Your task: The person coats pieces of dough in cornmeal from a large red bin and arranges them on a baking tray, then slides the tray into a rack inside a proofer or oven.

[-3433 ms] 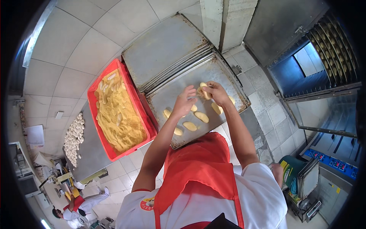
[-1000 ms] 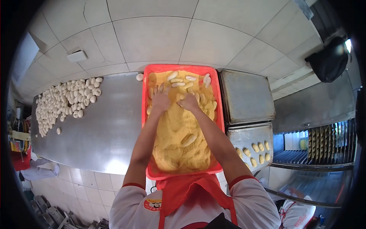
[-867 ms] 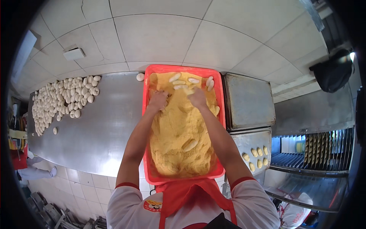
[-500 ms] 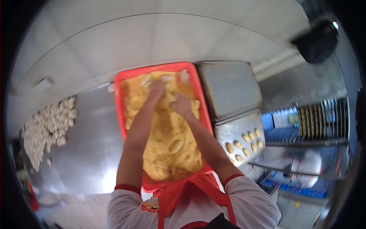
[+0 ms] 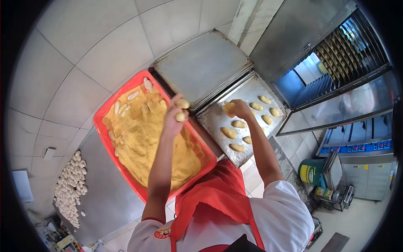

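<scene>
Over the right rim of the red plastic tub (image 5: 100, 115), my left hand (image 5: 170, 119) is closed around coated dough pieces (image 5: 181, 103). My right hand (image 5: 241, 109) reaches above the metal baking tray (image 5: 216, 122), its fingers closed on a yellow-coated dough piece (image 5: 228, 106). Several coated oval dough pieces (image 5: 228, 133) lie spaced apart on that tray. Yellow crumb-like powder (image 5: 138, 138) fills the tub, and a few pale dough pieces (image 5: 133, 95) rest on it at the far end. My fingers partly hide what each hand holds.
A stack of metal trays (image 5: 201, 63) stands behind the baking tray. Many uncoated dough pieces (image 5: 71, 185) are heaped on the steel table (image 5: 105, 185) at left. An open cabinet (image 5: 340, 54) with racked trays stands at far right, near a green bucket (image 5: 308, 173).
Both hands have come out of the powder with dough pieces. The right has moved over the baking tray, the left to the tub's right rim. The view has turned right.
</scene>
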The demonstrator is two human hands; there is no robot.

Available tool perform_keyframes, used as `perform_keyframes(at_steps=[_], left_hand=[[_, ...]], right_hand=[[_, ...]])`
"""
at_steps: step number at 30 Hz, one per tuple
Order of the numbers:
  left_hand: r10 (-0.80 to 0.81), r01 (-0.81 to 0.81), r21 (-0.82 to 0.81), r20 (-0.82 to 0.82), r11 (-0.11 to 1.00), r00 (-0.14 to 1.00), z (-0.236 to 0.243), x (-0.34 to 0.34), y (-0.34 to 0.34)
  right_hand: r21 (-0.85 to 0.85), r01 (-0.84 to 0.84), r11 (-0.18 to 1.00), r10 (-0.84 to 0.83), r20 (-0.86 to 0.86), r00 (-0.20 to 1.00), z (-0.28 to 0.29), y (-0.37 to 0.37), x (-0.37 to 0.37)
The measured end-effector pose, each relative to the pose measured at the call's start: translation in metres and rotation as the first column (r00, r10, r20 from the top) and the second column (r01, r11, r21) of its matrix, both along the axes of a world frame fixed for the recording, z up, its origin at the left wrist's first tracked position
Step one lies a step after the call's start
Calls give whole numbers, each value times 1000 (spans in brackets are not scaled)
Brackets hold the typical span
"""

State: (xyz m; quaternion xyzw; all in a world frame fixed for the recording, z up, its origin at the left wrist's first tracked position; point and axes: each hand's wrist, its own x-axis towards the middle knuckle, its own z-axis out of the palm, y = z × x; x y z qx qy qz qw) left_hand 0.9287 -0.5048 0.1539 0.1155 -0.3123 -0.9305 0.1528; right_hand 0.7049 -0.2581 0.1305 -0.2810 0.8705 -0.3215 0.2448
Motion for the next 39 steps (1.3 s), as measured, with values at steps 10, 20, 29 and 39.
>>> perform_keyframes(at_steps=[10,20,29,39], left_hand=[[581,515,-854,383,-74,718,-76,-84,151],[371,210,-803,467,557,803,-27,-222,190],[504,237,-873,448,427,738,-12,-258,206],[349,462,-827,351,-320,869,-45,-306,226]], right_hand=[[140,-358,923,368,-55,928,-52,14,-106],[-573,-2,820,238,338,910,-19,76,-171],[-482,-83,872,97,4,995,-57,97,-237],[-227,-276,934,258,-107,960,-74,107,-245]])
